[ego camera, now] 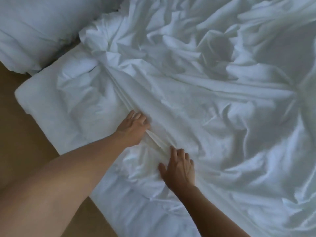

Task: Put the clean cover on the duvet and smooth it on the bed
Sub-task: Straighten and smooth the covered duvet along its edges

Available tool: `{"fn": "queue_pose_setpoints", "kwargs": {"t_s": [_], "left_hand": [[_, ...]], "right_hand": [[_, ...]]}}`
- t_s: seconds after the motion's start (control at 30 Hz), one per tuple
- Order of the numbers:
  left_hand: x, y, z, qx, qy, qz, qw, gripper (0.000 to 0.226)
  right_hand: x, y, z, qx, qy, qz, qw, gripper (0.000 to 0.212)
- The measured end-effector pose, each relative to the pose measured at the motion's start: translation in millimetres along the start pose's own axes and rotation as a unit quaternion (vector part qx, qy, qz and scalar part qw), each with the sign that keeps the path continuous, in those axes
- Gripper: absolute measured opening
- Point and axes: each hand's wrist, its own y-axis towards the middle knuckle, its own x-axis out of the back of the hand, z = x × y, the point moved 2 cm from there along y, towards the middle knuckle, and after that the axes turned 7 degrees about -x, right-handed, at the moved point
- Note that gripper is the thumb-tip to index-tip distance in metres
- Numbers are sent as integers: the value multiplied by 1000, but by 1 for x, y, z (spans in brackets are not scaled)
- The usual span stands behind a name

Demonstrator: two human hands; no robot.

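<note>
A white duvet cover (213, 103) lies crumpled across most of the bed. A long ridge of bunched folds (119, 93) runs diagonally through it towards me. My left hand (134, 130) sits on this ridge near the bed's left side, its fingers curled down into the cloth and gripping the folds. My right hand (178, 170) lies just below it on the same ridge, fingers spread and resting on the fabric. The thicker padded duvet (51, 106) shows at the left, partly under the cover.
A white pillow (34, 31) lies at the top left, at the head of the bed. Brown floor (22, 151) runs along the bed's left edge, where I stand. The cover spreads to the right beyond the frame.
</note>
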Motion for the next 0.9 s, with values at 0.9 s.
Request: {"fn": "queue_pose_setpoints", "kwargs": {"t_s": [0.9], "left_hand": [[-38, 3, 280, -34, 77, -139, 987, 29]], "right_hand": [[-72, 63, 186, -182, -122, 302, 928, 52]]}}
